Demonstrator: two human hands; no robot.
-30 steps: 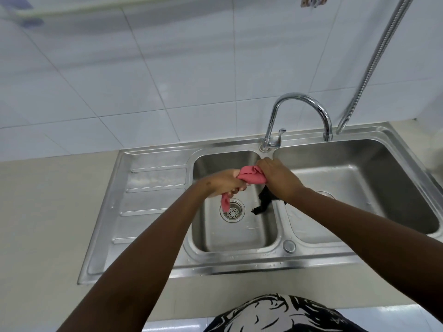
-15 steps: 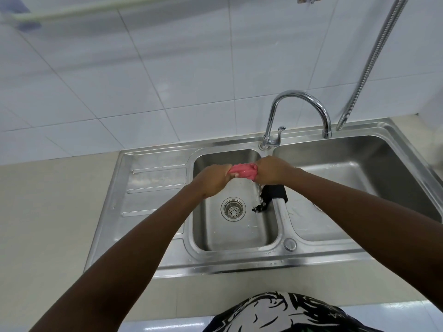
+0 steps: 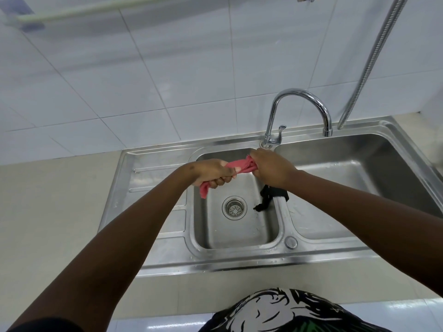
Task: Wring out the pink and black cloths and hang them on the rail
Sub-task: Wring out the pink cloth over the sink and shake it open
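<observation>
Pink cloth (image 3: 242, 167) is twisted into a rope above the drain (image 3: 234, 207), left hand (image 3: 211, 173) and right hand (image 3: 271, 167) each clamped on an end. Counter-rotate harder, keeping drips over that drain. Black cloth (image 3: 273, 197) waits draped right of it; rail (image 3: 79, 11) hangs far beyond.

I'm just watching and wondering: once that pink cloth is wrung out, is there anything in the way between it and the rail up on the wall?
Nothing visible. The pink cloth is gripped by the left hand and right hand over the sink. The rail sits up-left on bare tiled wall; the tap stands to the right, off that path.
</observation>
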